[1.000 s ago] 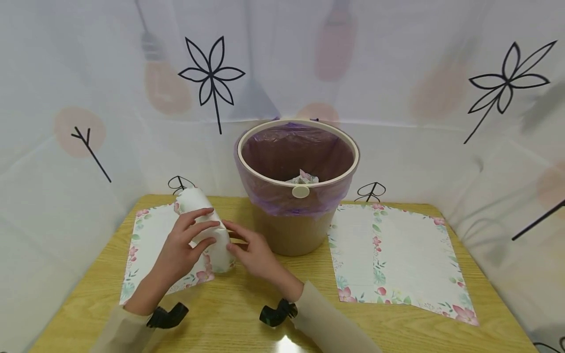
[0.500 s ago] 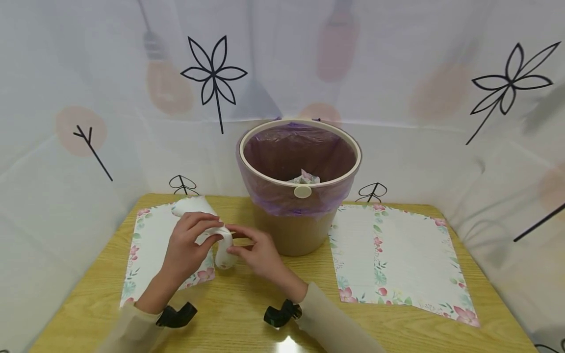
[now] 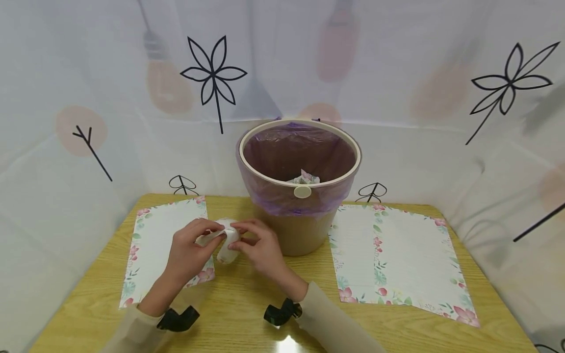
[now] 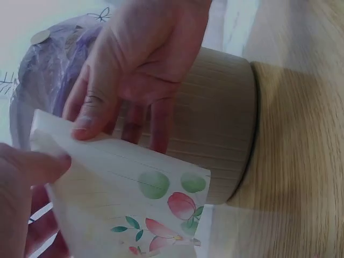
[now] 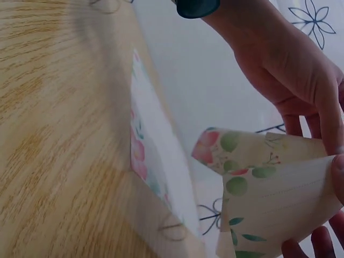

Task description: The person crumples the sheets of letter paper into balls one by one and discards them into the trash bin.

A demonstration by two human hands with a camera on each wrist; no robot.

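In the head view a sheet of white floral-bordered paper (image 3: 228,250), bent over into a curl, is held just in front of the bin. My left hand (image 3: 190,250) pinches it between thumb and fingers from the left. From the right, my right hand (image 3: 262,250) pinches it too. The left wrist view shows the paper's printed corner (image 4: 172,201), with pink flowers and green leaves, below the right hand's thumb (image 4: 91,115). Seen from the right wrist, two layers of the folded paper (image 5: 274,188) spread apart below the left hand (image 5: 295,75).
Behind the hands stands a beige bin (image 3: 289,233) with a purple liner and crumpled floral paper (image 3: 305,177) inside. One flat floral sheet (image 3: 161,240) lies at the left of the wooden table (image 3: 238,314). More floral sheets (image 3: 415,260) lie flat, overlapping, at the right.
Both hands have folded the paper in on itself, from a wide loose roll to a small curl. It has come off the left sheet, slightly to the right.
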